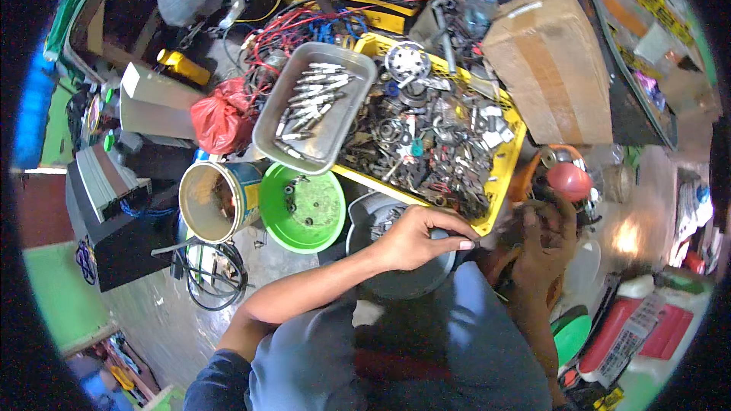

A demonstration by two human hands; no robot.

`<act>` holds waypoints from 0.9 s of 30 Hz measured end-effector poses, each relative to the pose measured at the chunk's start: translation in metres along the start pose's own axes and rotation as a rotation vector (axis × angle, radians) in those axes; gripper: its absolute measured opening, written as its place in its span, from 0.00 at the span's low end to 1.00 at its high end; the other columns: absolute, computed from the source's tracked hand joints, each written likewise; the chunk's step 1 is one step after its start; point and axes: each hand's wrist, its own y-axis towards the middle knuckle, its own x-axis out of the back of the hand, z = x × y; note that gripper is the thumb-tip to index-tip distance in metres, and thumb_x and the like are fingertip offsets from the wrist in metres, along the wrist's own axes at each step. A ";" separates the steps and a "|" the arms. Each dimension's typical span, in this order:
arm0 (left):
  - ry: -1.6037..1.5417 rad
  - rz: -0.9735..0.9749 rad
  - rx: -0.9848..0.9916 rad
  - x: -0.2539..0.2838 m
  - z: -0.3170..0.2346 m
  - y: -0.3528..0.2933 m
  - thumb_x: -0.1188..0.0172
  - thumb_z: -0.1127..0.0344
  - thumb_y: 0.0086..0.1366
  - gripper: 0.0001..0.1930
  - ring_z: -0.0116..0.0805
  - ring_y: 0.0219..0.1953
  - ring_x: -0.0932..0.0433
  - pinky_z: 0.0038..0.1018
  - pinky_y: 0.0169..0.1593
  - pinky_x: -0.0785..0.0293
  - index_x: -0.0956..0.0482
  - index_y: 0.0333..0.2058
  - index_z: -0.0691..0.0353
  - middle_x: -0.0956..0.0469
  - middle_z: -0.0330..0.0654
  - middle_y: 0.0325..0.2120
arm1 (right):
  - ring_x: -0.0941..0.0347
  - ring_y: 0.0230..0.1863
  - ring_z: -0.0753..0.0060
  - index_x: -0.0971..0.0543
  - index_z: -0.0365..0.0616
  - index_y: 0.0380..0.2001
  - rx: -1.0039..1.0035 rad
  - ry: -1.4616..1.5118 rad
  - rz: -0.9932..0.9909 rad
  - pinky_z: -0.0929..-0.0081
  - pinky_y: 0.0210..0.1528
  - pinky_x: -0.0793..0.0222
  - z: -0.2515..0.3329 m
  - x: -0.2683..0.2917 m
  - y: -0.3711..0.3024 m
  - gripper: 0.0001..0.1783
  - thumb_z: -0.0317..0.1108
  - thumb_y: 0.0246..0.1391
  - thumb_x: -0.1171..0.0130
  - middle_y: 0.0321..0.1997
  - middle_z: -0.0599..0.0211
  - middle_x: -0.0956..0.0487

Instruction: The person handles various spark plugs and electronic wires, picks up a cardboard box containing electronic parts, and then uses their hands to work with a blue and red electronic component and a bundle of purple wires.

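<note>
My left hand (421, 236) reaches across a grey round pan (364, 222) in front of my knee, its fingertips pinched together on a small part too tiny to make out. My right hand (545, 237) is curled at the right, in shadow, beside an orange and red object (567, 180); what it grips I cannot make out. Just beyond both hands sits a yellow crate (499, 175) heaped with metal parts, gears and bolts.
A grey metal tray (270, 125) of spark plugs rests on the crate's left end. A green bowl (324, 217) with a few nuts, an open paint tin (202, 198), a red bag (221, 118), a cardboard box (548, 60), tangled wires and red-and-white bottles (628, 335) surround me.
</note>
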 end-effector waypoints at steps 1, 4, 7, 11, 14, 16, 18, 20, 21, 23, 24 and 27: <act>0.010 -0.038 -0.013 -0.002 0.001 0.001 0.33 0.69 0.62 0.08 0.30 0.43 0.20 0.26 0.49 0.26 0.15 0.39 0.64 0.17 0.45 0.41 | 0.21 0.39 0.71 0.30 0.36 0.52 0.005 -0.018 -0.005 0.75 0.42 0.22 0.004 0.001 0.004 0.18 0.23 0.60 0.42 0.40 0.56 0.19; -0.043 -0.239 0.008 0.027 -0.004 -0.009 0.33 0.70 0.61 0.07 0.28 0.40 0.21 0.25 0.45 0.26 0.16 0.37 0.65 0.18 0.42 0.37 | 0.19 0.37 0.68 0.27 0.34 0.47 -0.045 -0.021 0.053 0.74 0.41 0.22 -0.002 -0.024 0.009 0.14 0.21 0.57 0.41 0.37 0.56 0.18; -0.147 -0.455 -0.075 0.049 -0.011 -0.018 0.33 0.70 0.61 0.07 0.25 0.37 0.22 0.24 0.43 0.27 0.16 0.36 0.66 0.19 0.40 0.36 | 0.19 0.36 0.67 0.25 0.33 0.41 -0.112 -0.040 0.241 0.73 0.40 0.21 -0.014 -0.051 0.005 0.09 0.22 0.56 0.40 0.35 0.56 0.18; -0.227 -0.508 -0.056 0.057 -0.011 -0.023 0.33 0.71 0.62 0.07 0.24 0.36 0.21 0.24 0.43 0.25 0.16 0.37 0.68 0.17 0.40 0.33 | 0.19 0.35 0.68 0.22 0.35 0.37 -0.124 -0.212 0.426 0.74 0.40 0.22 -0.013 -0.068 -0.002 0.06 0.22 0.56 0.39 0.33 0.57 0.18; -0.342 -0.495 -0.047 0.063 -0.015 -0.032 0.34 0.71 0.63 0.08 0.24 0.37 0.20 0.21 0.43 0.24 0.17 0.40 0.69 0.16 0.41 0.33 | 0.19 0.37 0.69 0.21 0.39 0.36 0.092 -0.213 0.423 0.75 0.38 0.21 -0.020 -0.085 0.001 0.07 0.20 0.53 0.37 0.42 0.55 0.18; -0.349 -0.560 -0.039 0.075 -0.013 -0.039 0.34 0.71 0.63 0.09 0.24 0.37 0.20 0.21 0.44 0.24 0.17 0.40 0.70 0.16 0.41 0.33 | 0.19 0.37 0.68 0.21 0.38 0.37 0.139 -0.167 0.467 0.74 0.39 0.20 -0.025 -0.095 0.000 0.08 0.20 0.52 0.37 0.44 0.54 0.19; -0.248 -0.623 0.020 0.088 -0.010 -0.049 0.33 0.71 0.62 0.08 0.24 0.37 0.19 0.21 0.44 0.24 0.16 0.39 0.69 0.15 0.42 0.33 | 0.19 0.37 0.68 0.22 0.37 0.37 0.124 -0.107 0.592 0.74 0.40 0.20 -0.031 -0.105 -0.003 0.08 0.20 0.52 0.37 0.46 0.54 0.20; -0.154 -0.657 0.009 0.099 -0.013 -0.058 0.33 0.71 0.62 0.08 0.24 0.37 0.19 0.22 0.43 0.24 0.15 0.38 0.67 0.15 0.41 0.33 | 0.19 0.37 0.69 0.22 0.37 0.37 -0.007 0.017 0.709 0.74 0.40 0.20 -0.031 -0.120 -0.010 0.08 0.20 0.53 0.37 0.46 0.54 0.20; -0.107 -0.674 0.008 0.103 -0.014 -0.063 0.33 0.71 0.61 0.08 0.25 0.37 0.19 0.22 0.43 0.24 0.14 0.38 0.67 0.15 0.41 0.33 | 0.19 0.36 0.69 0.23 0.36 0.37 -0.107 0.096 0.766 0.74 0.41 0.20 -0.031 -0.128 -0.016 0.08 0.21 0.53 0.37 0.45 0.54 0.20; -0.143 -0.737 0.007 0.112 -0.013 -0.073 0.33 0.70 0.61 0.08 0.25 0.37 0.19 0.23 0.43 0.24 0.14 0.38 0.66 0.15 0.41 0.33 | 0.19 0.35 0.71 0.23 0.35 0.37 -0.200 0.073 0.865 0.76 0.39 0.21 -0.029 -0.145 -0.022 0.08 0.22 0.54 0.37 0.41 0.57 0.18; -0.160 -0.770 0.002 0.117 -0.012 -0.078 0.32 0.69 0.61 0.08 0.25 0.37 0.19 0.23 0.43 0.24 0.14 0.38 0.66 0.15 0.42 0.34 | 0.19 0.35 0.71 0.24 0.34 0.37 -0.270 0.036 0.930 0.76 0.38 0.21 -0.020 -0.154 -0.020 0.08 0.22 0.54 0.37 0.39 0.58 0.18; -0.131 -0.817 -0.033 0.137 -0.012 -0.091 0.33 0.69 0.61 0.09 0.26 0.38 0.19 0.24 0.45 0.24 0.14 0.39 0.66 0.15 0.42 0.35 | 0.20 0.34 0.75 0.24 0.33 0.37 -0.203 -0.023 1.037 0.77 0.36 0.24 -0.005 -0.186 -0.017 0.09 0.23 0.55 0.36 0.34 0.62 0.18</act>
